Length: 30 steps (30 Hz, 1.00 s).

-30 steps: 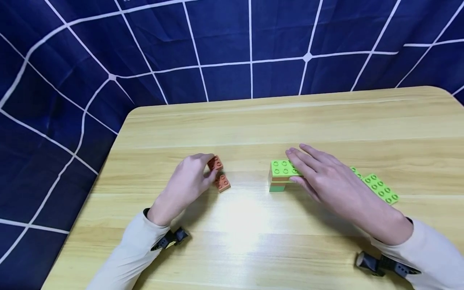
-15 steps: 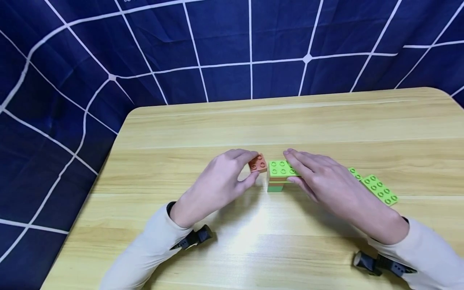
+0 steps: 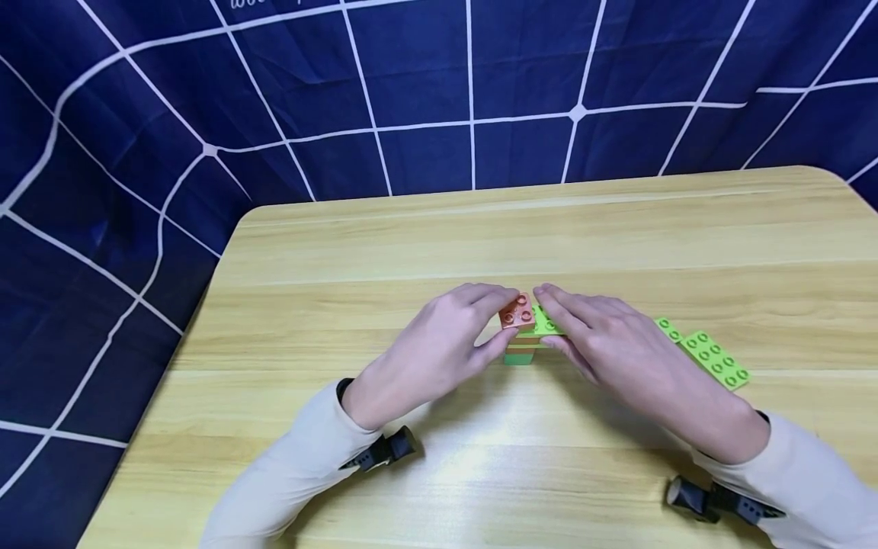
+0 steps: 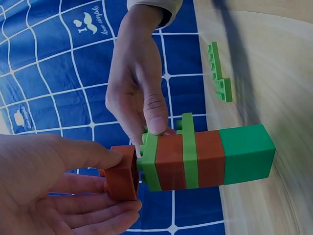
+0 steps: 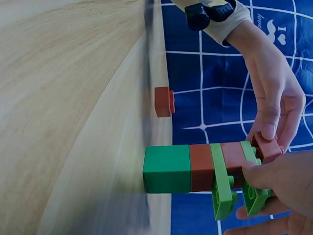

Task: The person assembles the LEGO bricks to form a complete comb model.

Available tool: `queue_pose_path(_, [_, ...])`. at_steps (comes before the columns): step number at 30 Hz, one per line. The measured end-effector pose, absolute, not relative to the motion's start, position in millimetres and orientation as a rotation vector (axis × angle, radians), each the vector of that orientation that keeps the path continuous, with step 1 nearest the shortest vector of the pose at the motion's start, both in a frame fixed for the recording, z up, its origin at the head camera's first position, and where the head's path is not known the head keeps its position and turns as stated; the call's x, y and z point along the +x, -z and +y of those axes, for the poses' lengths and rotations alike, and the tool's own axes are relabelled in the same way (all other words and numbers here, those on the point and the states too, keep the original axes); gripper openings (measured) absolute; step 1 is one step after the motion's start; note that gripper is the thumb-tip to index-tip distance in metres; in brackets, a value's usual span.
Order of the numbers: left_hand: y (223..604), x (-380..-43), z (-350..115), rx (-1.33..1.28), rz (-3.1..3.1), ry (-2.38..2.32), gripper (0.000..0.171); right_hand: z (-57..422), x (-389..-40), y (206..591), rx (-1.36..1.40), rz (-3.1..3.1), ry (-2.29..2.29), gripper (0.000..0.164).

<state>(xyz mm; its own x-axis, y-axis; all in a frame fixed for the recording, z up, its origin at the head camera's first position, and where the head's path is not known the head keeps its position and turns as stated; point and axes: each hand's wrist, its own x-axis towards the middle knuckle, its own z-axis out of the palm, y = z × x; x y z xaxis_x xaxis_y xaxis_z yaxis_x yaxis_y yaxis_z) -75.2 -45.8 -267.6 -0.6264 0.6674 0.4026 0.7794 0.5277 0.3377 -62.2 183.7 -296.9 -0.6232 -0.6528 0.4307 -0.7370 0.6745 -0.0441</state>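
My left hand pinches a red-brown toy brick between thumb and fingers, over the left end of a brick stack. Seen from the left wrist, the brick is slightly tilted right against the top plate's studs; whether it touches them I cannot tell. From its base up, the stack has a dark green block, then red-brown bricks alternating with light green plates. My right hand grips the overhanging top plate, its thumb on the near side and fingers behind.
Light green plates lie on the table right of the stack, partly behind my right hand. Another red-brown brick stands on the table to the left, hidden in the head view. A blue gridded cloth hangs behind the table.
My left hand has picked up one red-brown brick from the table and carried it right, onto or just above the stack's left end. The right hand has barely moved.
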Motion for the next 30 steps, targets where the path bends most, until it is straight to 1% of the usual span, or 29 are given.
queue_pose_path(7, [270.5, -79.3, -42.8, -1.258, -2.531, 0.728, 0.029, 182.1, -63.0, 296.5, 1.102, -2.496, -0.306, 0.068])
queue_pose_path(16, [273.3, -80.2, -43.5, -1.292, -2.525, 0.714, 0.033, 180.6, -62.2, 295.4, 1.109, -2.508, -0.298, 0.068])
queue_pose_path(24, [275.4, -82.4, -42.4, -1.347, -2.475, 0.656, 0.029, 182.6, -61.6, 295.6, 1.105, -2.522, -0.312, 0.068])
queue_pose_path(30, [274.7, -82.9, -41.9, -1.359, -2.484, 0.617, 0.032, 183.1, -61.6, 289.7, 1.065, -2.588, -0.334, 0.066])
